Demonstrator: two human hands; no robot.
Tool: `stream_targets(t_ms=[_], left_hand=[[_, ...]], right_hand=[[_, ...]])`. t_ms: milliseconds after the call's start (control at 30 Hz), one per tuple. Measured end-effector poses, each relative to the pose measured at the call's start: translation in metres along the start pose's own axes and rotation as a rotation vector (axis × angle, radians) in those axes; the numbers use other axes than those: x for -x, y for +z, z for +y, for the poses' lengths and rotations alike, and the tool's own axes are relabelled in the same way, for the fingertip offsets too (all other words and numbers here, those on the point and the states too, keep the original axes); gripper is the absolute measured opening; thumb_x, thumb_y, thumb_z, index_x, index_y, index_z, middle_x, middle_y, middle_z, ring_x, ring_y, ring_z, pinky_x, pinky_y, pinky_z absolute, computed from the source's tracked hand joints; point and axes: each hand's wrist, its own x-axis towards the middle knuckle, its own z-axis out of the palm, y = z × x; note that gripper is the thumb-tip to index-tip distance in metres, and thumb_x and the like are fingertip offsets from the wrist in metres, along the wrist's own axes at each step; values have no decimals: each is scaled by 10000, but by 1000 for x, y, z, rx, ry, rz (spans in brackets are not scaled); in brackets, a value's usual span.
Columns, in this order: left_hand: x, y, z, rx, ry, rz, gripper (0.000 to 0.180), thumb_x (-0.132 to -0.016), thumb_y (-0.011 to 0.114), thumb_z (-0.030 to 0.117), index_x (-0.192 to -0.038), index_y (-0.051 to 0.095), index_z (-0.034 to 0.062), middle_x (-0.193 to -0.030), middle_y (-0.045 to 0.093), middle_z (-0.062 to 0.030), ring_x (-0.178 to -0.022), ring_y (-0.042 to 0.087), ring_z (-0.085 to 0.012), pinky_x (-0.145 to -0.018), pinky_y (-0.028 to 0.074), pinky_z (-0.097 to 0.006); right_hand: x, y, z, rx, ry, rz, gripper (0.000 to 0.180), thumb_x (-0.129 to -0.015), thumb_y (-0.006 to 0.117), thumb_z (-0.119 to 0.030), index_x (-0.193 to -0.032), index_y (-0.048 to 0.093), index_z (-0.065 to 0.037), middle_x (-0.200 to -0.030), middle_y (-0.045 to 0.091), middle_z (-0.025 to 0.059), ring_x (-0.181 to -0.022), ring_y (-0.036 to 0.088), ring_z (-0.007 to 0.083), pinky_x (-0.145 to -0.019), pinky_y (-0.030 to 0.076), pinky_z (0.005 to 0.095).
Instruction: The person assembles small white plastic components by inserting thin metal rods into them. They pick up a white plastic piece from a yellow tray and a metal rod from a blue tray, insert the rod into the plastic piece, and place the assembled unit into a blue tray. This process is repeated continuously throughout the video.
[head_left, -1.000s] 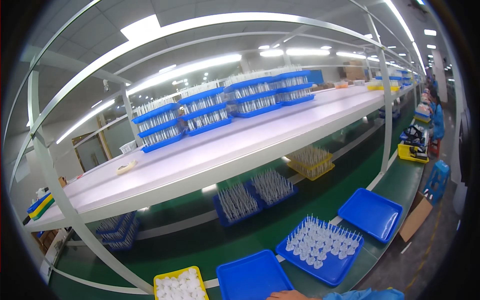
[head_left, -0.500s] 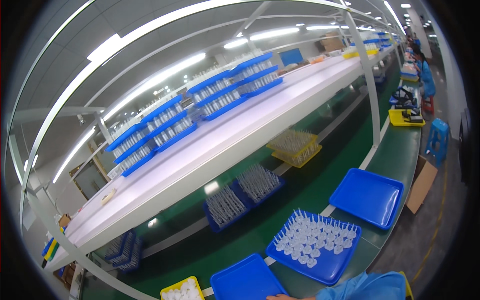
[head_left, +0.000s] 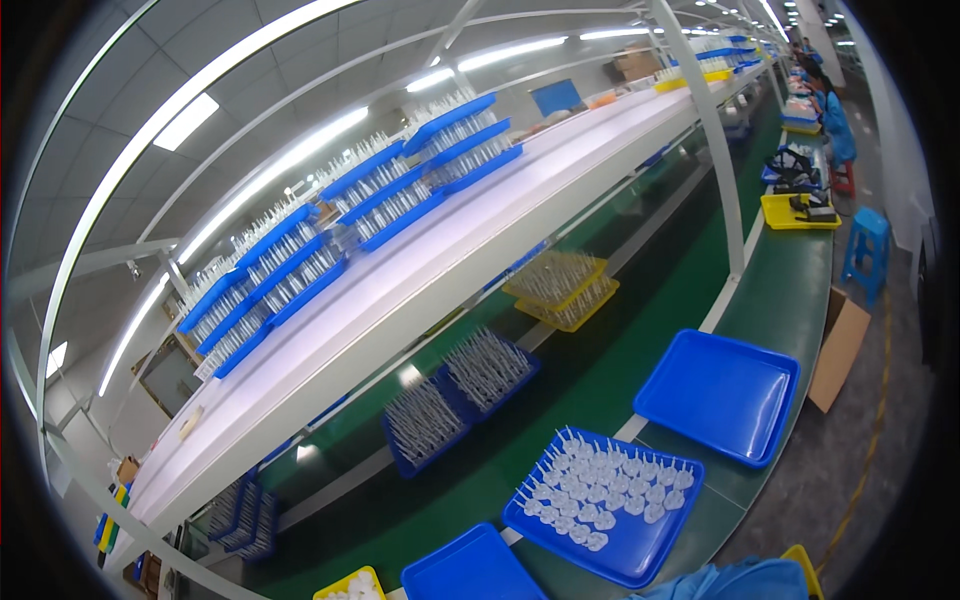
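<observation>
Blue tray (head_left: 605, 520) of clear plastic caps sits on green table (head_left: 780, 300), nearest my blue sleeve (head_left: 730, 582). My fingers out of view, grip unknowable. Reach squarely, lift tray level, avoid tipping caps.

You are looking at a bright scene, ceiling strip lights (head_left: 255, 170) glaring, edges bending, black rim vignetting.

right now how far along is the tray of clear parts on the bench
Looks done: the near blue tray holds rows of clear plastic parts across its far half. In hand: nothing; only a blue sleeve shows at the lower edge, no hands visible. Left: the tray's near strip is bare, and the empty blue tray beside it and another in front hold nothing.
</observation>
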Motion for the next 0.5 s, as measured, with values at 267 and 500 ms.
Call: stream_targets(t_ms=[267,500], left_hand=[[-45,-58,48,186,-180,-84,478,-891,798,193,-1350,705,94,-1361,688,-177,-1193,643,-431,-1011,516,-543],[-37,-52,36,236,-153,-112,554,-889,824,217,-1402,680,67,-1432,677,-191,-1238,638,-452,-1037,505,-565]], right_hand=[[4,-32,-16,120,-69,76,498,-1019,694,-428,-1373,716,-78,-1386,688,217,-1278,667,443,-1033,543,585],[18,-125,-9,152,-320,435,404,-974,798,-409,-1292,754,-164,-1269,759,33,-1152,709,276,-846,613,415]])
